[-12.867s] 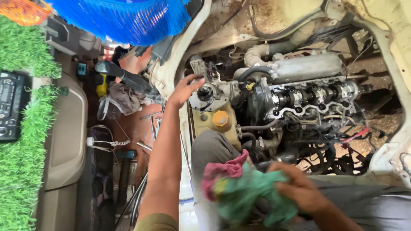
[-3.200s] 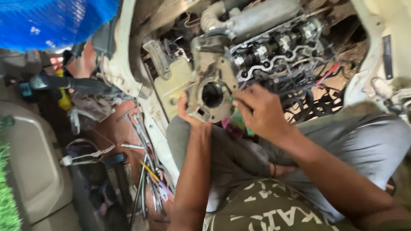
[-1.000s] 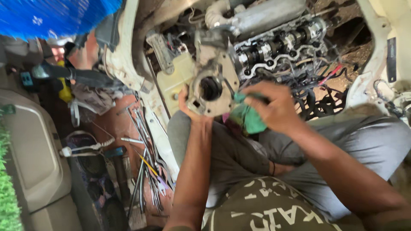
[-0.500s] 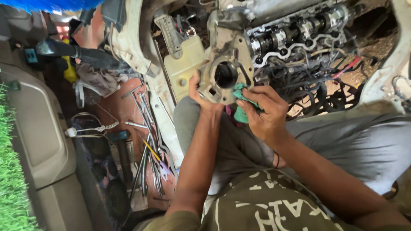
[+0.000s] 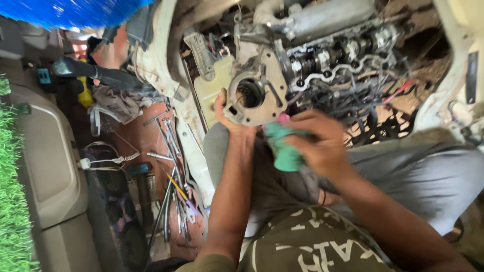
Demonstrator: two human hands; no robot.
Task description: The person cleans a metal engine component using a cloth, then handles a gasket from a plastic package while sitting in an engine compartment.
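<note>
A: Where was the part?

B: The left hand point(image 5: 229, 117) gripped the grimy cast-metal housing with a round bore point(image 5: 254, 93) from below, before the open engine point(image 5: 343, 55). The right hand point(image 5: 317, 146) was closed on a green rag point(image 5: 282, 148) beneath it.

A: Advice?

B: Support the housing firmly; wipe mating faces thoroughly.

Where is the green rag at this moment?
The green rag is in the right hand, centre of the head view, just below the metal housing that the left hand holds.

Your crumpled cloth rag point(image 5: 283, 148) is green, perhaps with pink at its edge; the cast-metal engine housing point(image 5: 256, 85) looks dull grey-tan.
</note>
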